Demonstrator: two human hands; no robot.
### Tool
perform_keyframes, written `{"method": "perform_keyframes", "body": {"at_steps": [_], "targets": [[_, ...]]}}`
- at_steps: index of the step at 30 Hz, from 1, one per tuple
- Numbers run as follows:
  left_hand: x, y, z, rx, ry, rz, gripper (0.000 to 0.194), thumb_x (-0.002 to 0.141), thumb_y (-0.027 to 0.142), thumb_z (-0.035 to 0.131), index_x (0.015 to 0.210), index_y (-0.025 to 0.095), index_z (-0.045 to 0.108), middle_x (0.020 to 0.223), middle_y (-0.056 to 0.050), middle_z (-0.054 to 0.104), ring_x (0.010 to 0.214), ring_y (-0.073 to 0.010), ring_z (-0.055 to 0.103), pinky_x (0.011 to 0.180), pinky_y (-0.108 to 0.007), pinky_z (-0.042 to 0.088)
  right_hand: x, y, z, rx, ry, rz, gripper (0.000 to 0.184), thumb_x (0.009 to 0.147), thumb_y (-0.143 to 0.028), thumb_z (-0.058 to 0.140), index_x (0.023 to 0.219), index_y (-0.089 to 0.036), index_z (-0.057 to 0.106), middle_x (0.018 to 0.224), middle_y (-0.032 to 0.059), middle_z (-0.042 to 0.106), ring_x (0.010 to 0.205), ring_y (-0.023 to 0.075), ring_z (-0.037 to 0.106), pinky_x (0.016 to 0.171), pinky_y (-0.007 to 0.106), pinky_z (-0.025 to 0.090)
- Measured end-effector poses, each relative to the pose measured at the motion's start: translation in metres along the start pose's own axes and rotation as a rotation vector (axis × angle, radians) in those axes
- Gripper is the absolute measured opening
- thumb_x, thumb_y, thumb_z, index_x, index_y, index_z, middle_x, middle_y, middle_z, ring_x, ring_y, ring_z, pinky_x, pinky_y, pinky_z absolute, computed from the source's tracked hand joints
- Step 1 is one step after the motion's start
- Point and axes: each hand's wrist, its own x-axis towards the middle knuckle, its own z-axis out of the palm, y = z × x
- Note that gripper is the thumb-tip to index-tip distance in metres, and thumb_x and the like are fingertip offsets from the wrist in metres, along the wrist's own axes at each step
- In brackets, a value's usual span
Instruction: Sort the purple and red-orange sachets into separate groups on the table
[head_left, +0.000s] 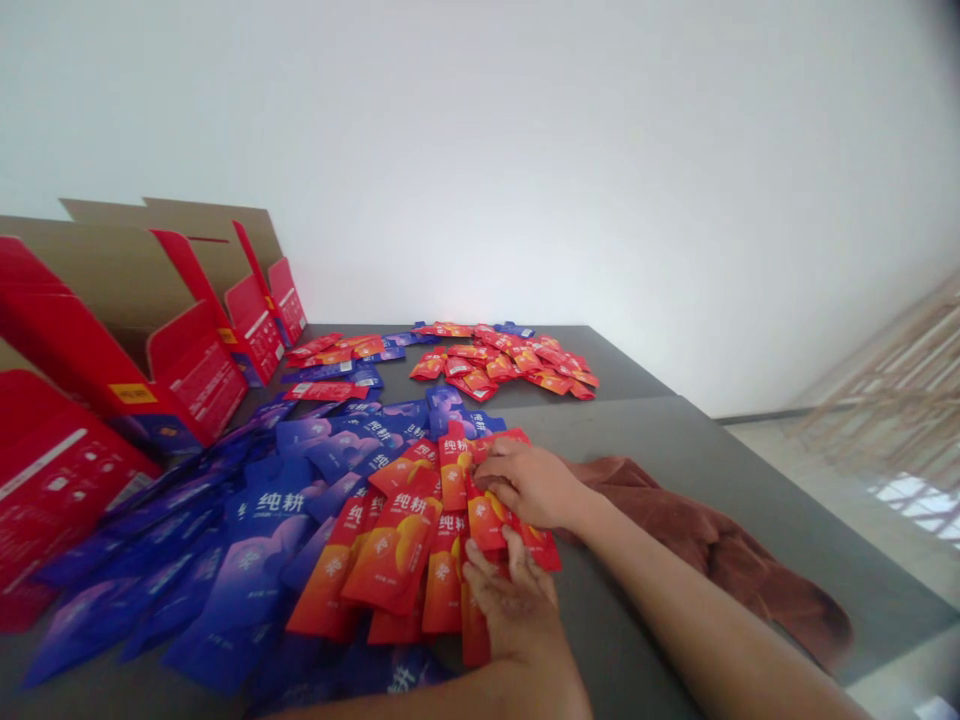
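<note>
A pile of red-orange pouches (397, 540) with white lettering lies in the middle, overlapping blue-purple pouches (259, 560). My right hand (529, 485) comes in from the right, its fingers curled over the upper end of a red pouch (487, 518) at the pile's right side. Below it, my left hand (514, 605) reaches in from the bottom with fingers apart, touching the lower end of that pouch and the ones beside it. My left palm and the undersides of my right fingers are hidden.
Several open red cartons (199, 370) with brown insides line the left side. Farther back lie more red pouches (510, 360), with some blue ones. A brown cloth (697, 540) is crumpled right of my hands on the grey table (630, 430). A white wall stands behind.
</note>
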Motion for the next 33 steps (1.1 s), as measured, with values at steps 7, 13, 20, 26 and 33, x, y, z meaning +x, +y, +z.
{"method": "perform_keyframes", "body": {"at_steps": [7,13,20,26,33], "targets": [[0.002,0.0,0.0,-0.062,-0.007,0.014,0.061,0.082,-0.007,0.036,0.13,0.027,0.054,0.139,-0.008,0.048,0.127,-0.0433,0.039,0.103,-0.064,0.038,-0.021,-0.021,-0.005,0.053,-0.11,-0.005,0.021,0.078,-0.013,0.054,0.089,-0.023,0.068,0.091,0.001,0.065,0.08,0.0156,0.058,0.07,0.025,0.04],[0.004,0.004,0.012,-0.017,0.051,-0.007,0.062,0.083,-0.007,0.037,0.131,0.028,0.053,0.146,-0.005,0.04,0.126,-0.0424,0.041,0.102,-0.063,0.041,-0.009,0.036,-0.034,-0.428,-0.005,0.445,0.025,0.086,-0.029,0.049,0.081,-0.017,0.07,0.091,0.0122,0.066,0.082,0.0223,0.061,0.07,0.031,0.042],[0.008,0.014,0.027,-0.091,0.16,-0.064,0.052,0.085,-0.002,0.043,0.126,0.026,0.058,0.142,-0.009,0.048,0.128,-0.0447,0.04,0.103,-0.068,0.037,-0.049,0.144,-0.066,-0.638,-0.167,0.954,0.036,0.093,-0.033,0.042,0.1,-0.014,0.071,0.113,0.0187,0.062,0.103,0.0298,0.059,0.081,0.04,0.043],[0.011,0.016,0.029,-0.119,0.152,-0.085,0.046,0.088,0.003,0.042,0.124,0.026,0.061,0.143,-0.008,0.049,0.127,-0.0454,0.041,0.102,-0.069,0.037,-0.018,0.157,-0.048,-0.689,0.047,0.821,0.048,0.093,-0.046,0.043,0.13,-0.015,0.053,0.128,0.0212,0.053,0.117,0.0342,0.049,0.091,0.049,0.037],[0.012,0.019,0.037,-0.136,0.197,-0.099,0.046,0.084,0.001,0.05,0.119,0.027,0.065,0.139,-0.008,0.052,0.127,-0.0457,0.041,0.102,-0.07,0.037,0.036,0.165,-0.025,-0.623,-0.027,0.761,0.039,0.095,-0.023,0.04,0.131,-0.014,0.052,0.129,0.0195,0.058,0.117,0.0303,0.053,0.094,0.046,0.034]]}}
